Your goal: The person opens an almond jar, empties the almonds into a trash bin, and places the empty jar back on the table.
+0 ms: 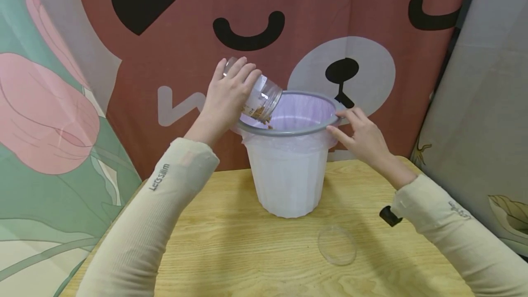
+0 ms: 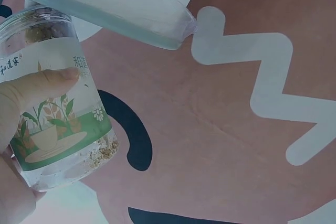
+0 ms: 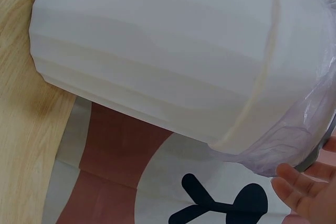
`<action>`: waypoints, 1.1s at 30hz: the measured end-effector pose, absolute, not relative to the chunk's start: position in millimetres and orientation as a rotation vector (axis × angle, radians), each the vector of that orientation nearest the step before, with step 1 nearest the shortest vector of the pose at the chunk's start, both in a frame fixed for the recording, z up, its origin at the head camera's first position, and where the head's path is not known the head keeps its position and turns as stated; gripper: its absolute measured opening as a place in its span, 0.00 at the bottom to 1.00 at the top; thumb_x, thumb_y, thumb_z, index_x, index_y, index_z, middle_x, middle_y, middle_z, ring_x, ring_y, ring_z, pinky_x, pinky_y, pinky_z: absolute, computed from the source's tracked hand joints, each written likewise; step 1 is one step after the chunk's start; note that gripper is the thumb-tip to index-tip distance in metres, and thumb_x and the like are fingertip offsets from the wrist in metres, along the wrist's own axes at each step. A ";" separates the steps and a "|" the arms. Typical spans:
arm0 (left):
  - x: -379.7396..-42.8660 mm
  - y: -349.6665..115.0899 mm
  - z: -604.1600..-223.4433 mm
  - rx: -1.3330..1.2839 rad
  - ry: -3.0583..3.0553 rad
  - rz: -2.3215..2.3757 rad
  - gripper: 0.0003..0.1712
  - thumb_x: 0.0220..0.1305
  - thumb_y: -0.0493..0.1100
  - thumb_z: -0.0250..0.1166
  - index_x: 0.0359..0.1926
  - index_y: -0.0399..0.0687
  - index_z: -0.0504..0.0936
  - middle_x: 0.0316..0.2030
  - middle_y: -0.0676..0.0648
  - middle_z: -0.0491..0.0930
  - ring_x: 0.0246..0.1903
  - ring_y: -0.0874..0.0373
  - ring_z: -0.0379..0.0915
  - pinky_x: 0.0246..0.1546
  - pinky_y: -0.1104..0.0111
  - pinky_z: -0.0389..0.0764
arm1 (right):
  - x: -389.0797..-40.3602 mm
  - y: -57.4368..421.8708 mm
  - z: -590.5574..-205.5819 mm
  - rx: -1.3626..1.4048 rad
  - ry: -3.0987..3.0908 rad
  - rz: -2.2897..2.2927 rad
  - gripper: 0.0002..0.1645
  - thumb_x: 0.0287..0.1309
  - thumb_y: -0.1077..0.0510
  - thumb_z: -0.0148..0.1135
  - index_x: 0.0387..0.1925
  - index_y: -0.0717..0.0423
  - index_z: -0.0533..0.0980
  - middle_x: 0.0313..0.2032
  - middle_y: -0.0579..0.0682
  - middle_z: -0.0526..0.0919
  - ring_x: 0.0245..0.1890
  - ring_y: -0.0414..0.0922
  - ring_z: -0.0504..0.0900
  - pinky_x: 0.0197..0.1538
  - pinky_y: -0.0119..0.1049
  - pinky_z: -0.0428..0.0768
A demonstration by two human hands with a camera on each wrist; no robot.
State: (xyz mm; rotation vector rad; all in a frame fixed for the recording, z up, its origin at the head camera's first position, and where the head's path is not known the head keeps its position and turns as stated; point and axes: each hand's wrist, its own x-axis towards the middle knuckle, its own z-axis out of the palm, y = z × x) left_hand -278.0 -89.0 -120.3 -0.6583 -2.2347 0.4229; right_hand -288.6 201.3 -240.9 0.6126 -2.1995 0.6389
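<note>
A clear jar (image 1: 264,97) with a printed label is tipped mouth-down toward a white trash bin (image 1: 286,178) lined with a thin purple bag (image 1: 305,107). My left hand (image 1: 231,90) grips the jar from above. Brown dried bits (image 1: 261,113) gather at its mouth, a few falling into the bin. More crumbs (image 2: 104,153) cling near the jar's base in the left wrist view. At the bin's grey rim (image 1: 284,133), my right hand (image 1: 363,136) holds the right side with thumb and fingertips. The bin's floor is hidden.
A round clear lid (image 1: 337,245) lies on the wooden table (image 1: 247,251), in front of the bin. Behind the table hangs a curtain (image 1: 313,13) with a large bear face. Other printed curtains (image 1: 41,150) stand at both sides.
</note>
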 end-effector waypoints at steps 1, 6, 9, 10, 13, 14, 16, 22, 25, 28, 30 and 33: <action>-278.0 -88.9 -120.2 -0.657 -2.230 0.420 0.38 0.46 0.30 0.65 0.60 0.45 0.62 0.61 0.44 0.60 0.63 0.50 0.47 0.62 0.55 0.42 | -288.6 201.2 -241.0 0.613 -2.199 0.639 0.25 0.56 0.47 0.56 0.49 0.61 0.70 0.45 0.57 0.70 0.36 0.53 0.74 0.31 0.46 0.72; -277.7 -88.5 -120.0 -0.663 -2.225 0.422 0.37 0.47 0.30 0.64 0.60 0.46 0.63 0.61 0.45 0.60 0.64 0.51 0.45 0.62 0.56 0.41 | -288.9 201.4 -241.7 0.611 -2.196 0.639 0.26 0.56 0.47 0.56 0.49 0.61 0.70 0.45 0.57 0.70 0.35 0.53 0.73 0.31 0.45 0.72; -277.8 -88.8 -120.6 -0.674 -2.217 0.431 0.36 0.48 0.29 0.63 0.60 0.46 0.63 0.62 0.45 0.60 0.64 0.51 0.44 0.62 0.56 0.41 | -289.0 201.3 -241.7 0.612 -2.190 0.637 0.25 0.56 0.47 0.57 0.49 0.61 0.70 0.44 0.57 0.70 0.33 0.52 0.73 0.30 0.44 0.71; -278.0 -88.8 -120.8 -0.680 -2.212 0.433 0.36 0.48 0.29 0.63 0.60 0.46 0.64 0.62 0.45 0.60 0.64 0.50 0.44 0.62 0.56 0.41 | -288.9 201.3 -241.7 0.612 -2.188 0.636 0.25 0.56 0.47 0.57 0.49 0.61 0.70 0.44 0.57 0.70 0.32 0.51 0.73 0.30 0.44 0.71; -278.1 -88.8 -121.5 -0.696 -2.198 0.444 0.36 0.47 0.29 0.63 0.59 0.46 0.64 0.62 0.45 0.60 0.64 0.50 0.44 0.62 0.55 0.42 | -288.8 201.3 -241.5 0.616 -2.183 0.636 0.25 0.56 0.47 0.57 0.48 0.61 0.70 0.44 0.57 0.70 0.32 0.51 0.73 0.29 0.44 0.71; -278.0 -88.8 -121.8 -0.699 -2.194 0.449 0.36 0.47 0.29 0.63 0.59 0.46 0.64 0.62 0.45 0.60 0.64 0.50 0.45 0.62 0.55 0.42 | -288.8 201.4 -241.6 0.617 -2.182 0.636 0.25 0.56 0.47 0.57 0.48 0.61 0.70 0.44 0.57 0.70 0.32 0.51 0.73 0.29 0.44 0.71; -277.8 -88.7 -122.0 -0.700 -2.191 0.460 0.36 0.47 0.29 0.64 0.60 0.47 0.64 0.62 0.45 0.59 0.64 0.49 0.44 0.62 0.55 0.42 | -288.7 201.3 -241.5 0.620 -2.181 0.639 0.25 0.56 0.47 0.57 0.49 0.61 0.70 0.44 0.57 0.70 0.33 0.51 0.73 0.29 0.44 0.71; -277.7 -88.7 -123.0 -0.713 -2.165 0.507 0.37 0.47 0.29 0.64 0.60 0.49 0.64 0.62 0.46 0.59 0.64 0.50 0.44 0.62 0.56 0.43 | -289.4 201.2 -241.5 0.624 -2.182 0.644 0.25 0.56 0.48 0.57 0.49 0.61 0.70 0.45 0.57 0.70 0.35 0.53 0.74 0.30 0.45 0.72; -278.1 -88.9 -123.7 -0.718 -2.148 0.531 0.38 0.46 0.29 0.65 0.60 0.49 0.64 0.62 0.46 0.59 0.64 0.51 0.44 0.61 0.56 0.44 | -289.8 201.3 -241.7 0.623 -2.181 0.641 0.25 0.56 0.47 0.57 0.49 0.61 0.70 0.45 0.57 0.70 0.35 0.53 0.74 0.30 0.45 0.72; -277.9 -89.0 -123.8 -0.691 -2.149 0.543 0.39 0.45 0.30 0.66 0.61 0.49 0.63 0.63 0.46 0.58 0.64 0.50 0.44 0.61 0.55 0.44 | -289.9 201.3 -241.9 0.623 -2.180 0.640 0.25 0.56 0.47 0.57 0.49 0.61 0.70 0.45 0.57 0.70 0.35 0.53 0.74 0.30 0.45 0.72; -277.8 -88.8 -123.6 -0.664 -2.146 0.522 0.39 0.46 0.30 0.65 0.61 0.48 0.63 0.63 0.46 0.58 0.64 0.50 0.43 0.61 0.55 0.44 | -290.0 201.5 -242.0 0.623 -2.181 0.640 0.25 0.56 0.47 0.57 0.49 0.61 0.70 0.45 0.57 0.70 0.35 0.53 0.74 0.30 0.45 0.72; -278.5 -88.7 -123.5 -0.613 -2.134 0.456 0.37 0.49 0.29 0.63 0.61 0.48 0.63 0.63 0.46 0.58 0.64 0.51 0.43 0.62 0.55 0.43 | -290.3 201.8 -242.2 0.623 -2.183 0.644 0.25 0.56 0.47 0.57 0.49 0.61 0.70 0.45 0.57 0.70 0.36 0.53 0.74 0.31 0.46 0.72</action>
